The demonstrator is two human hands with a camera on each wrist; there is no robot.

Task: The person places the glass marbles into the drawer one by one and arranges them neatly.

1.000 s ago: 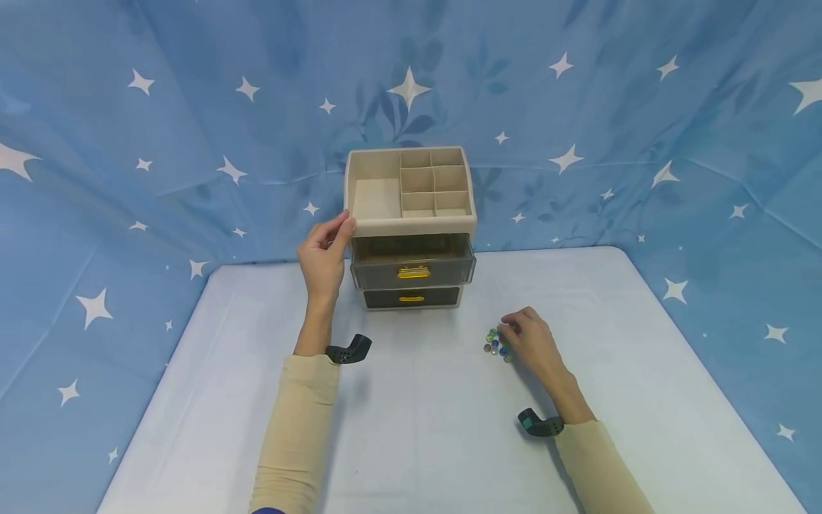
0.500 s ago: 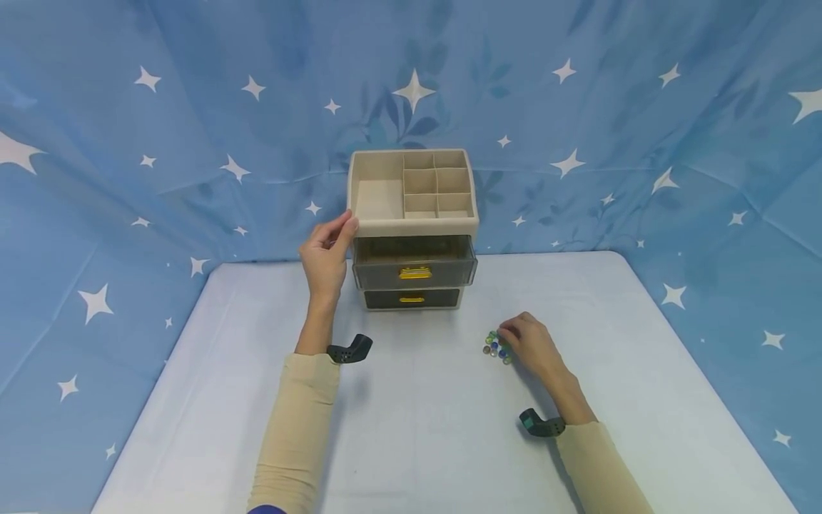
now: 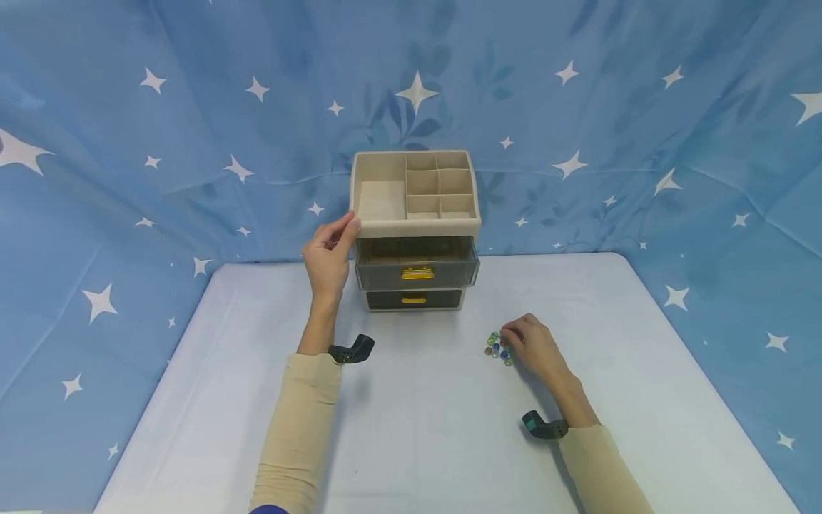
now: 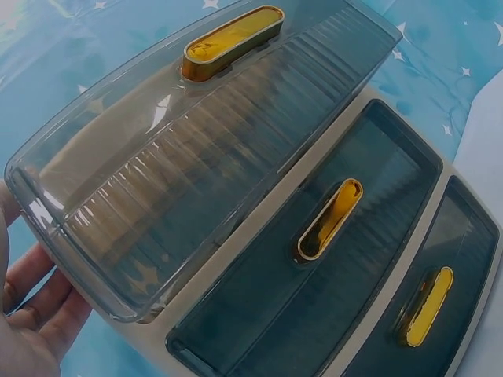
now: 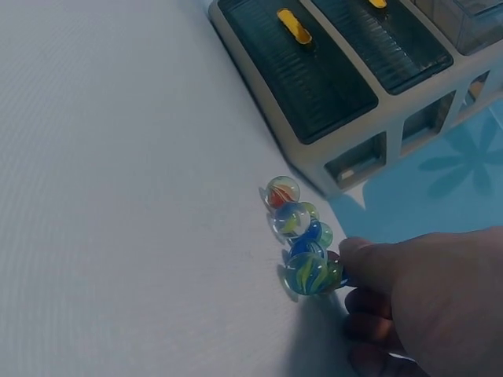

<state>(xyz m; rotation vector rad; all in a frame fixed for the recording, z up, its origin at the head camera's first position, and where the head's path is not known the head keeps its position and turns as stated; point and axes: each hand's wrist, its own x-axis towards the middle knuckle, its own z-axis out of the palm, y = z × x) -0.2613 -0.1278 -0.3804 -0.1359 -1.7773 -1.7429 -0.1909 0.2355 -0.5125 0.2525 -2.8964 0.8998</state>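
Note:
A cream drawer organizer (image 3: 414,228) stands at the back of the table, its top tray split into compartments. Its smoky clear top drawer (image 4: 196,149) is pulled out; the two lower drawers are closed. My left hand (image 3: 327,260) holds the organizer's front left corner, thumb at the front rim. Right of the organizer lies a cluster of glass marbles (image 5: 308,243), swirled blue, green, yellow and red. My right hand (image 3: 536,350) reaches down to the cluster's right edge, thumb and fingertips together around a marble (image 5: 333,271) that they partly hide.
A white cloth (image 3: 411,428) covers the table. Blue star-patterned fabric (image 3: 257,128) hangs behind and at both sides, close behind the organizer. A dark wrist camera (image 3: 352,350) sits on the left wrist, another dark camera (image 3: 544,426) on the right.
My right hand's thumb and fingertips have come together at the marbles. The left hand stays at the organizer's corner. The head view has shifted slightly.

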